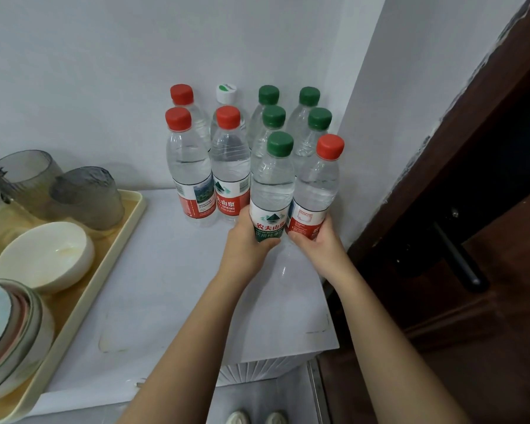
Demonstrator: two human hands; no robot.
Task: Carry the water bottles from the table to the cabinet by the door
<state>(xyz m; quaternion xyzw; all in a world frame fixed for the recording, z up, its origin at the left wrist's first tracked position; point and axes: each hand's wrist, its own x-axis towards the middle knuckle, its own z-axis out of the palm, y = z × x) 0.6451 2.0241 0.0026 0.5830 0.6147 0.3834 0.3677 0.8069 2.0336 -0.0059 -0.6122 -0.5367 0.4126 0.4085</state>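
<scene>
My left hand [247,240] grips a green-capped water bottle [273,185] by its lower label. My right hand [317,244] grips a red-capped water bottle [317,185] the same way, right beside it. Both bottles are upright over the white cabinet top [172,286], near its right side; whether their bases touch it is hidden by my hands. Behind them several more bottles [227,160] stand in rows against the wall, with red, green and one white cap.
A cream tray [83,289] on the left of the cabinet top holds a white bowl [45,255], grey glasses [88,197] and stacked dishes [10,335]. A dark wooden door [471,240] with a black handle [455,258] stands at the right.
</scene>
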